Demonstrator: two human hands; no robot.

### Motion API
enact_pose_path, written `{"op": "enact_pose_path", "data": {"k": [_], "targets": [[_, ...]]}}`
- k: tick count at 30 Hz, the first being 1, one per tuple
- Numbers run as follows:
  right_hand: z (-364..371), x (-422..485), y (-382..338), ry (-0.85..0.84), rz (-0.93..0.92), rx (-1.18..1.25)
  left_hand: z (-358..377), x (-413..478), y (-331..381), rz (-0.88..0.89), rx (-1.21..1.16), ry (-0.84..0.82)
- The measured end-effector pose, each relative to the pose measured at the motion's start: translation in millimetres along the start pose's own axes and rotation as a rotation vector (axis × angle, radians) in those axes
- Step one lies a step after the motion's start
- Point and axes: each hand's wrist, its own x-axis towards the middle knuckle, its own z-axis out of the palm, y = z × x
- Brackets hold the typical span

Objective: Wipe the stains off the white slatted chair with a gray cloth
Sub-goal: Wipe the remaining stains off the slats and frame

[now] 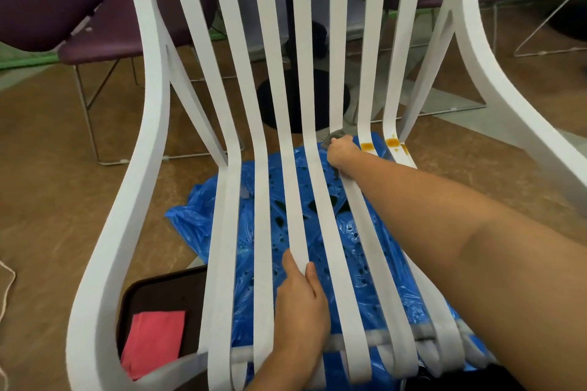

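- Head view, the only one: the white slatted chair fills the frame, with a blue plastic sheet on the floor under it.
- The right hand is out at the bend where seat meets back. Its grip is bunched tight round the gray cloth, just beside the orange stains on the next two slats.
- The left hand lies flat on the front slats, fingers straight, holding nothing.
- My guess: the cloth is soft and floppy, so keep it wadded. The slats look thin and probably flex, so brace near the front.
- There's a dark tray with a pink cloth on the floor to the left.
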Motion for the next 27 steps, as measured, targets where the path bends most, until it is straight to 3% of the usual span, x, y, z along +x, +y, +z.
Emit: {"op": "enact_pose_path", "data": {"k": [3,6,11,18,27], "targets": [[-1.7,-8.5,0.7,-0.031,-0.024,-0.062,-0.6,-1.4,1.6,0.008,-0.001,-0.007],[5.0,-20.6,7.0,-0.073,0.127,0.13,-1.5,-2.6,3.2,-0.012,0.011,-0.009],[17.4,-51.3,19.5,-0.062,0.212,0.197,-3.2,-2.6,4.7,-0.03,0.01,-0.018],[28.5,-131.7,47.2,-0.115,0.206,0.453,-6.5,-5.0,8.2,-0.047,0.017,-0.018],[44.1,-241.8,79.4,-0.143,0.194,0.537,-8.3,-8.8,10.7,-0.087,0.029,0.001]]}}
